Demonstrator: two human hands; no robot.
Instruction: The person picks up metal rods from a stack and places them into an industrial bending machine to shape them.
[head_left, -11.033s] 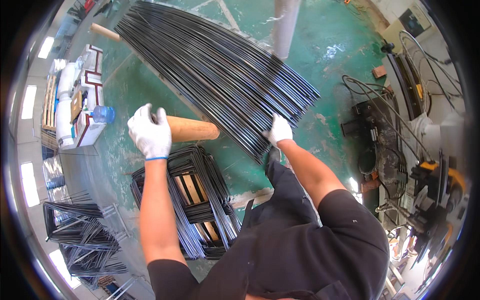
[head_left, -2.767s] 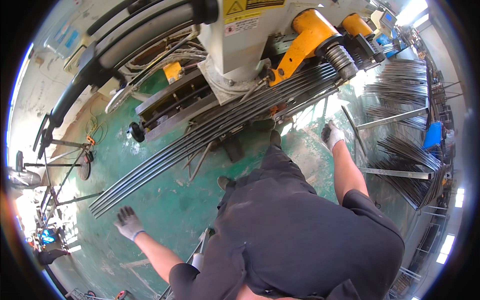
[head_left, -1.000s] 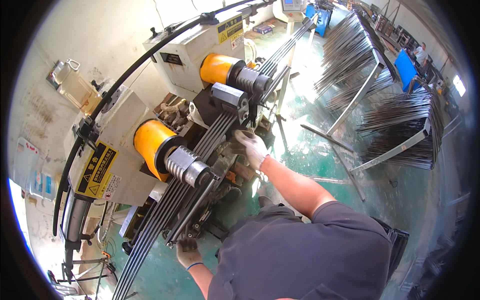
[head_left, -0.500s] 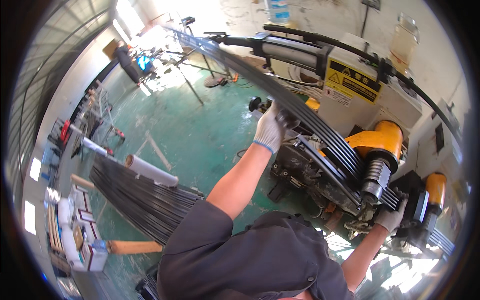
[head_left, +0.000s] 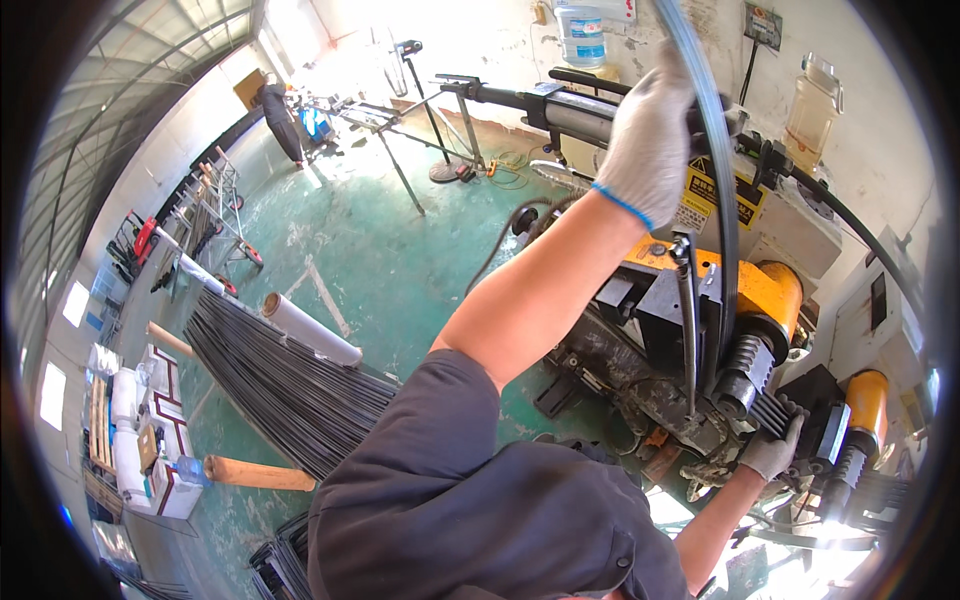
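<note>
My left hand (head_left: 650, 150), in a pale knit glove with a blue cuff edge, is raised and closed around a bundle of long thin black bars (head_left: 727, 250). The bundle rises steeply past the top edge of the picture, and the fingers on its far side are partly hidden. Lower right, my gloved right hand (head_left: 775, 445) is closed on the same bars beside a ribbed metal roller (head_left: 745, 375) of the bending machine. An orange machine arm (head_left: 775, 290) stands over that roller. One separate dark rod (head_left: 688, 320) stands to the left of the bundle.
A second orange machine head (head_left: 866, 405) is at the right. Many black bars (head_left: 290, 375) and a plastic-film roll (head_left: 312, 330) lie at the left. White boxes (head_left: 175, 440) stand farther left. Another person (head_left: 280, 115) stands at the far end near a metal frame (head_left: 400, 125).
My left hand has swung up and to the right, turning the bar bundle from a slant to nearly upright. The right hand stays low beside the roller, still on the bars.
</note>
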